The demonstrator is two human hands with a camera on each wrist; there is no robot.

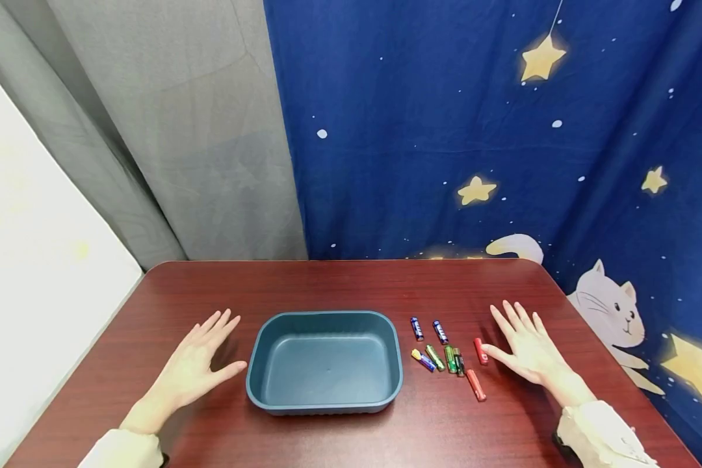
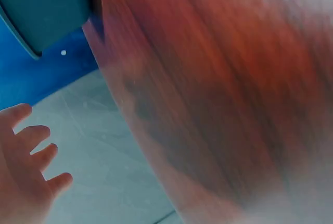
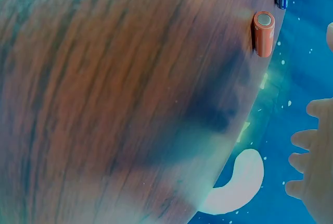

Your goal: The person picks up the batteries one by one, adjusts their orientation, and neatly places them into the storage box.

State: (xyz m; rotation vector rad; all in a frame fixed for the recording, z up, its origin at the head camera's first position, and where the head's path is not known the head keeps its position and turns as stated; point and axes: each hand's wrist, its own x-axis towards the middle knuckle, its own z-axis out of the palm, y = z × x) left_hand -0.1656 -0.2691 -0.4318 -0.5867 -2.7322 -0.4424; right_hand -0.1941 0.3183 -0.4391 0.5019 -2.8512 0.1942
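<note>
My left hand [image 1: 195,367], fingers spread, hovers over the table just left of a blue-grey plastic basin [image 1: 327,411]. In the left wrist view its fingers [image 2: 44,156] are apart and hold nothing. My right hand [image 1: 529,348] is spread as well, to the right of several small batteries. Its thumb appears beside a red battery [image 1: 478,348] in the head view, but whether they touch I cannot tell. Another red battery [image 1: 476,385] lies nearer me. Blue batteries [image 1: 416,329], green batteries [image 1: 450,359] and a blue one with a yellow end [image 1: 424,360] lie between basin and hand.
The dark red wooden table [image 1: 327,286] has its far edge against a grey curtain [image 1: 210,162] and a blue star-patterned curtain [image 1: 398,130]. A white surface [image 1: 35,260] borders the table on the left.
</note>
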